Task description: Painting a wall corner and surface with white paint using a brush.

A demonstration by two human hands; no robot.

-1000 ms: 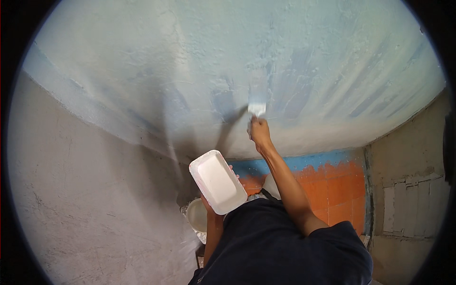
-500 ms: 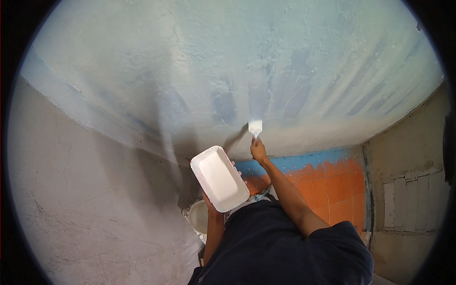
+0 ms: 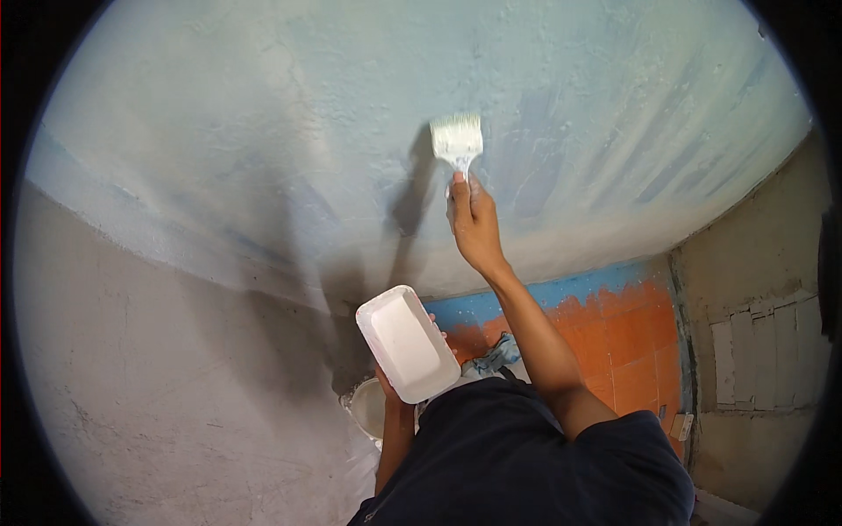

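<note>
A wide paintbrush (image 3: 457, 140) coated in white paint is in my right hand (image 3: 476, 223), whose fingers are wrapped round its handle. Its bristles point up at the pale blue-green wall (image 3: 351, 105); whether they touch it I cannot tell. Lower and to the left, my left hand (image 3: 384, 383) grips a shallow white rectangular tray (image 3: 408, 342) by its sides, its fingertips showing at the right rim. The tray is tilted, and its inside looks white. Darker bluish streaks run up the wall beside the brush.
Below the tray stands a whitish bucket (image 3: 368, 408). Orange floor tiles (image 3: 614, 342) edged with a blue strip (image 3: 544, 294) lie at the wall's foot. A crumpled bluish cloth (image 3: 500, 352) is near my body. Bare grey walls rise at left (image 3: 175, 368) and right (image 3: 745, 245).
My right hand has carried the brush upward along the wall, from near its lower edge to a higher spot. The tray in my left hand has shifted slightly downward.
</note>
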